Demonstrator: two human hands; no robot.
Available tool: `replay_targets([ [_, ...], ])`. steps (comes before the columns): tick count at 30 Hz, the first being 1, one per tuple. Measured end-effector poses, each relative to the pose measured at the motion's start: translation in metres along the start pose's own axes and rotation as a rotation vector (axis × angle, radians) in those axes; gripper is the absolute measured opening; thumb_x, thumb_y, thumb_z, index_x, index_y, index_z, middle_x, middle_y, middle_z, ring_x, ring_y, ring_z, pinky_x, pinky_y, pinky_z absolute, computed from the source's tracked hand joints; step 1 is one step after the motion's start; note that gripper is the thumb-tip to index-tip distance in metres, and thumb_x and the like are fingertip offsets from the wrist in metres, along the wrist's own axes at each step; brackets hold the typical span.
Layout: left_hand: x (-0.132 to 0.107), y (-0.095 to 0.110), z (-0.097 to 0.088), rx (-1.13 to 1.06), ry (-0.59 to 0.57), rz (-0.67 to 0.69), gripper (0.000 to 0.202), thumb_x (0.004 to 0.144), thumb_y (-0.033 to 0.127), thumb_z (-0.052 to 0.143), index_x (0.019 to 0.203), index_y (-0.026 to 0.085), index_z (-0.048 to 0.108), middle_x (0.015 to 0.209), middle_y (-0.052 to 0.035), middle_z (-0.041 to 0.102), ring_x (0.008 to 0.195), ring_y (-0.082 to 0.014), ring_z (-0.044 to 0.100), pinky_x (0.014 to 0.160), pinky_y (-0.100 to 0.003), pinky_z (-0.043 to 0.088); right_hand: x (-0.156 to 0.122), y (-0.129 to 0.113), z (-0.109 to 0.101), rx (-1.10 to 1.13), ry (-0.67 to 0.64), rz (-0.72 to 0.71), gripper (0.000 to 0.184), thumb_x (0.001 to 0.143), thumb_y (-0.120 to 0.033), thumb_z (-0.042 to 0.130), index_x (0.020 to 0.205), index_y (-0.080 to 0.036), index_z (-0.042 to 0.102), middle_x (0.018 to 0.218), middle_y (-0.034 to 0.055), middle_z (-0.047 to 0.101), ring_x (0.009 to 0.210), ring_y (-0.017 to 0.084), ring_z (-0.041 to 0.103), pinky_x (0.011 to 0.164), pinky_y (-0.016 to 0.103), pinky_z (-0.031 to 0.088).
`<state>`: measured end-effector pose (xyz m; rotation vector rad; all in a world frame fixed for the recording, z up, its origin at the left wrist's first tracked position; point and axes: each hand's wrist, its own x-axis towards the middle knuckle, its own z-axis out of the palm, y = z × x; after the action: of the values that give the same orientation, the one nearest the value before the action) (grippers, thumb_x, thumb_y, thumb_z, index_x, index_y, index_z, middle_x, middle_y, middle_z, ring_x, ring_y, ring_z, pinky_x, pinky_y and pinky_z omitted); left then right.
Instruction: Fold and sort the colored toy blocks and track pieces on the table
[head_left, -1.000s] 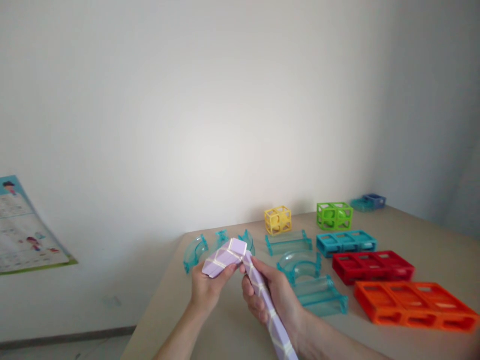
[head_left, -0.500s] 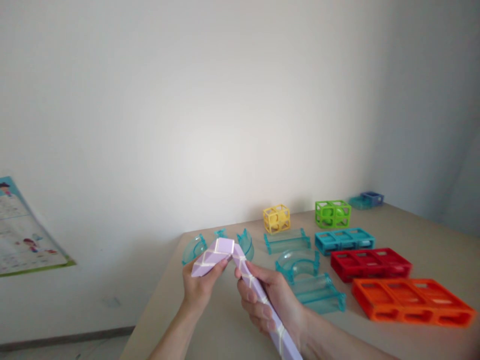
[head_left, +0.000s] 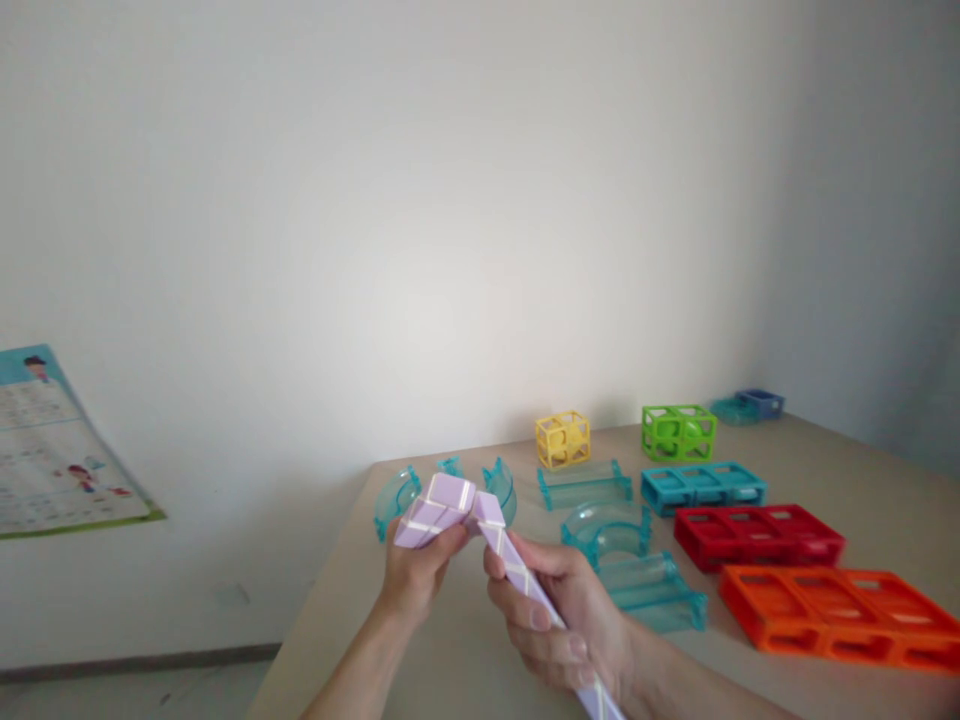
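Observation:
A lilac snake puzzle with white edges (head_left: 452, 492) is held in the air over the table by both hands. Its far end is folded into a short angled block, and a long straight stretch runs down toward me on the right. My left hand (head_left: 417, 565) is closed around the folded end, thumb lying along its near side. Around the straight stretch, my right hand (head_left: 559, 610) wraps its fingers, just below the bend. The puzzle's nearest end leaves the bottom of the view.
Clear teal track pieces (head_left: 592, 487) lie behind and right of my hands. Right of them are a teal frame (head_left: 703, 487), a red frame (head_left: 757, 535) and an orange frame (head_left: 840, 615). Yellow (head_left: 562, 440) and green cages (head_left: 679, 432) stand near the wall. A poster (head_left: 71, 450) hangs left.
The puzzle's segments at the bend have turned, so a block now shows beside the folded end. The whole scene has shifted slightly right in view. Both hands keep their hold.

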<state>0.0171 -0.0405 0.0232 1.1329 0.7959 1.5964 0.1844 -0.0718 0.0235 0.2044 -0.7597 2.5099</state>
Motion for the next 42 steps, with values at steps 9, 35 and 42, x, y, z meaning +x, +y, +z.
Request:
replay_targets([
  [9,-0.012,-0.003,0.007,-0.179,-0.211,-0.342,0.037,0.047,0.034,0.088,0.075,0.013,0.075,0.069,-0.0063,0.071,0.066,-0.0195,0.064,0.064,-0.029,0.048,0.003,0.008,-0.006,0.014,-0.211,0.107,0.031,0.09,-0.047,0.048,0.087,-0.018,0.058,0.052,-0.0047,0.05,0.031,0.008,0.038,0.027,0.018,0.039],
  [35,0.011,0.0,-0.024,-0.029,-0.141,-0.074,0.027,0.055,0.027,0.086,0.076,0.014,0.075,0.071,-0.0046,0.073,0.067,-0.0173,0.066,0.066,-0.027,0.052,0.005,0.006,0.003,-0.17,0.262,0.094,0.047,0.096,-0.051,0.023,0.09,-0.018,0.057,0.05,-0.0032,0.051,0.026,0.008,0.039,0.025,0.018,0.04],
  [42,0.016,0.007,-0.04,0.021,-0.275,-0.121,0.028,0.046,0.029,0.088,0.062,0.014,0.072,0.056,-0.0026,0.067,0.052,-0.0136,0.06,0.054,-0.024,0.047,0.003,0.002,-0.006,-0.077,0.159,0.419,0.062,0.095,-0.05,0.005,0.093,-0.018,0.058,0.049,-0.0007,0.054,0.025,0.012,0.044,0.023,0.022,0.041],
])
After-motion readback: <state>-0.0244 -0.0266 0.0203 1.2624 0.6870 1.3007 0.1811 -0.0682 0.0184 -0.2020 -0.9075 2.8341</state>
